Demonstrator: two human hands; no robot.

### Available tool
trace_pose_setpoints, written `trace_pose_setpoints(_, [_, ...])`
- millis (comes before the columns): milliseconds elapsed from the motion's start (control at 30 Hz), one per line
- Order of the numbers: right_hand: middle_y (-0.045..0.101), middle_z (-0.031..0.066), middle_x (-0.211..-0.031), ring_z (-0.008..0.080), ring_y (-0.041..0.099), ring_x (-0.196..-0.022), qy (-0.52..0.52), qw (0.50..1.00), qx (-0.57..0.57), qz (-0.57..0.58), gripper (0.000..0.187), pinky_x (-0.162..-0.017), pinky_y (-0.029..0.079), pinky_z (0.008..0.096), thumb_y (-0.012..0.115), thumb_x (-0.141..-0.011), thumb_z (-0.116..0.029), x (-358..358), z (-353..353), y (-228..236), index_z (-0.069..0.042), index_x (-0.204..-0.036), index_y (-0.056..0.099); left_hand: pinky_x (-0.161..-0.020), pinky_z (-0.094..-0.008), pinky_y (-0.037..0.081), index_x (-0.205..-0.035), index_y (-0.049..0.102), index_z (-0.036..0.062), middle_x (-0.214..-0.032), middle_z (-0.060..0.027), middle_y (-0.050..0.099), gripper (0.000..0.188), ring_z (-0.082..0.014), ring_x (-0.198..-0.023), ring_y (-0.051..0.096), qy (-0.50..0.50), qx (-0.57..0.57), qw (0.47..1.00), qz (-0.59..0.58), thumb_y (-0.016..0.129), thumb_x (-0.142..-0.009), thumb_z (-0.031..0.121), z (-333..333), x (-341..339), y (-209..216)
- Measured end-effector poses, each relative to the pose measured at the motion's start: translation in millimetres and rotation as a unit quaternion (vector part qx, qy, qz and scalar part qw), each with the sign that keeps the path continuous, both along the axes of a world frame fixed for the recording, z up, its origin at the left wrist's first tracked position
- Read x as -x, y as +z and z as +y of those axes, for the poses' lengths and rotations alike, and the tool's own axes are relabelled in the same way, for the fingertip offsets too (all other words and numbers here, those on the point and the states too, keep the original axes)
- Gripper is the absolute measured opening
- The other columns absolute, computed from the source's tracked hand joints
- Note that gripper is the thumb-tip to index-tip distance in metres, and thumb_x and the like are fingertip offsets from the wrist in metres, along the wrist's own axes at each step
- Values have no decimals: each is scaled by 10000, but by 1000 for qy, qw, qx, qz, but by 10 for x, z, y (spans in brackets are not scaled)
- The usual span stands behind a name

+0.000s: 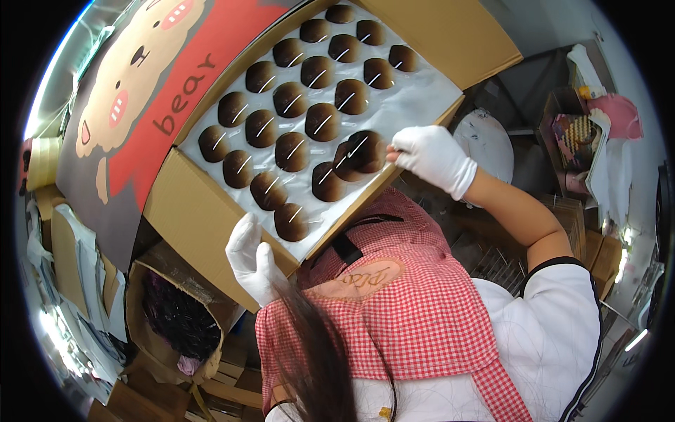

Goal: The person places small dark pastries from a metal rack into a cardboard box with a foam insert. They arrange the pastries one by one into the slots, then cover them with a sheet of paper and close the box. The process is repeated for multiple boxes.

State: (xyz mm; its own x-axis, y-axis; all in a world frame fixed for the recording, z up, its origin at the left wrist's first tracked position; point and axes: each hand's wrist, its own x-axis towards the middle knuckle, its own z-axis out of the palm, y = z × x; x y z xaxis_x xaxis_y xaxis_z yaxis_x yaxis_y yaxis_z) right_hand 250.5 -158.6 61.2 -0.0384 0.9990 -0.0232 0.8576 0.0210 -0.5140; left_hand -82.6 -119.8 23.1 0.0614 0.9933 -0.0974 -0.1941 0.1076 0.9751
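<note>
A large open cardboard box (pixel 204 218) lies tilted before the person, lined with a white sheet (pixel 415 98) that carries rows of round, dark brown pieces, each catching a thin streak of light (they look like glossy domed lens or cap blanks, though the fisheye view is too coarse to be sure).

The right hand (pixel 432 156), in a white glove, is pinched at the near right edge of the box. Its fingertips close on the rim of one brown piece (pixel 365 150), which sits askew and overlaps a neighbour (pixel 344 165) instead of lying flat in its row.

The left hand (pixel 254 259), also gloved, rests with fingers loosely extended against the lower corner of the box, steadying the cardboard wall without grasping any piece.

As for progress, the sheet looks nearly full. About twenty pieces lie in tidy diagonal rows from the far corner down to the near one, and bare white shows mostly along the far right side and at the near edge. The piece under the right hand is the only one not settled.

A red-checked apron (pixel 422 309) fills the foreground, and a second carton (pixel 176 316) stands lower left.
</note>
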Motion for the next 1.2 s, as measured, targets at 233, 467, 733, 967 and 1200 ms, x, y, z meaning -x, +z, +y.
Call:
trace_pose_setpoints(233, [671, 126, -822, 313, 664, -777, -116, 990, -26, -81, 149, -697, 530, 395, 688, -840, -203, -708, -92, -11, -55, -835, 671, -873, -293, 517, -1103, 633, 20, -1155, -131, 650, 374, -215, -999, 635, -159, -140, 949, 232, 682, -762, -126, 100, -566, -9])
trace_pose_setpoints(467, [684, 104, -922, 290, 674, -824, -177, 964, -53, -189, 170, -722, 539, 373, 686, -859, -200, -1170, -136, 33, -61, -954, 667, -872, -445, 499, -1003, 622, 62, -1150, -123, 653, 322, -358, -978, 624, -253, -328, 792, 448, 766, -716, 81, 256, -1132, -19])
trace_pose_setpoints(733, [637, 64, -1221, 249, 614, -1043, -78, 986, 17, -149, 313, -954, 451, 405, 710, -833, -271, -866, -132, -118, -82, -1082, 686, -877, -459, 495, -1047, 602, 52, -1184, -149, 617, 313, -382, -1021, 598, -320, -315, 750, 486, 708, -753, 54, 263, -1134, 168])
trace_pose_setpoints(967, [677, 95, -1062, 289, 631, -987, -152, 966, -179, -109, 300, -902, 481, 400, 714, -793, -261, -388, -786, -51, -56, -1012, 696, -994, -510, 437, -1279, 484, -42, -1310, -265, 525, 530, -460, -1163, 528, -417, -475, 693, 346, 679, -792, 37, 440, -1296, 182])
trace_pose_setpoints(1200, [710, 110, -942, 327, 669, -880, -310, 944, -114, 9, 258, -777, 537, 421, 733, -749, -235, 876, -2256, -303, -49, -927, 723, -1208, -452, 215, -1438, 395, -65, -1515, -279, 367, 543, -414, -1441, 299, -489, -507, 608, 367, 516, -934, 96, 895, -2135, -91])
